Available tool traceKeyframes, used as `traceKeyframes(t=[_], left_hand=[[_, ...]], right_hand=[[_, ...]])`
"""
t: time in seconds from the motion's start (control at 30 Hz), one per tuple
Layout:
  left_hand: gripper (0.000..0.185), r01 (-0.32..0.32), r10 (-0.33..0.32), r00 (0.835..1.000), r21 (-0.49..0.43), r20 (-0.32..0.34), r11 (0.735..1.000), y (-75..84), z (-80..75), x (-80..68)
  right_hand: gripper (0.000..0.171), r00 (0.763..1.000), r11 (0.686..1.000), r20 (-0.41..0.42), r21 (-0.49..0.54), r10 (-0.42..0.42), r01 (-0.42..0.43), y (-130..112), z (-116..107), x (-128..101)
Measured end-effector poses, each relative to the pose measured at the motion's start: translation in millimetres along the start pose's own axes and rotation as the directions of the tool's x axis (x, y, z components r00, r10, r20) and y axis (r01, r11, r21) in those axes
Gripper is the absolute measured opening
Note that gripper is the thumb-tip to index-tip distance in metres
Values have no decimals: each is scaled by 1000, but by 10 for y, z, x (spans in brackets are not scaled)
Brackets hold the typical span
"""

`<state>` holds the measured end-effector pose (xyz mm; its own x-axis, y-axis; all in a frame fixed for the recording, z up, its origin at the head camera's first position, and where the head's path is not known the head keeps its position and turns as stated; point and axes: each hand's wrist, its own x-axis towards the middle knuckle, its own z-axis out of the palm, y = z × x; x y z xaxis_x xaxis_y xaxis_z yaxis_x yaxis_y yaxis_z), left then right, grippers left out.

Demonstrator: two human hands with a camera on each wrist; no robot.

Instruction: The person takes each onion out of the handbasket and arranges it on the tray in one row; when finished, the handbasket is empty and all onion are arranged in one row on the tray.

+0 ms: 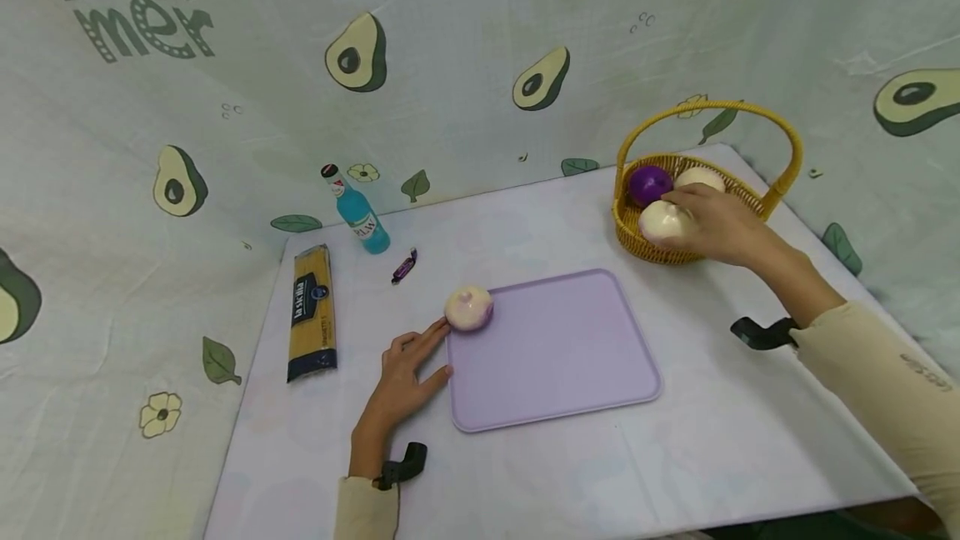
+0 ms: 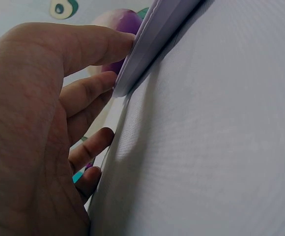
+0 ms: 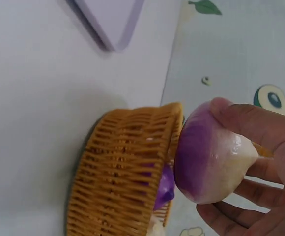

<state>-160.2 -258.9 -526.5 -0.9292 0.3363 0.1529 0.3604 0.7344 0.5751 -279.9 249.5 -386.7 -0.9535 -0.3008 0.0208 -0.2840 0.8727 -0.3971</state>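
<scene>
**Turnip lifted at basket, tray steadied**

Nearest: left hand (image 1: 402,373) flat on table at 7 o'clock, fingers straight, tips against the lilac tray (image 1: 555,348) edge, just beside a turnip (image 1: 468,307) on the tray's near-left corner. Tray: smooth plastic, rounded corners. Toward 2 o'clock, right hand (image 1: 720,227) curls round a second turnip (image 3: 211,157), glossy, purple over cream, at the woven basket (image 1: 637,236) rim. Judged step: taking it out. Next calls for clearing the handle, carrying to tray. Basket holds more round pieces.
</scene>
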Motion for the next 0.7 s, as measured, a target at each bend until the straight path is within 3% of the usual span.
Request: traceKeyframes(t=[0.47,0.7], left_hand=[[64,6,-6,1000,-25,1,1000,-22,-13,0],[65,22,-22,1000,-16,10,1000,-40,-6,13]], right_hand=[[66,992,991,20,64,-121,120,-336,223,13],[67,985,983,29,83,-169,167,-456,357,40]])
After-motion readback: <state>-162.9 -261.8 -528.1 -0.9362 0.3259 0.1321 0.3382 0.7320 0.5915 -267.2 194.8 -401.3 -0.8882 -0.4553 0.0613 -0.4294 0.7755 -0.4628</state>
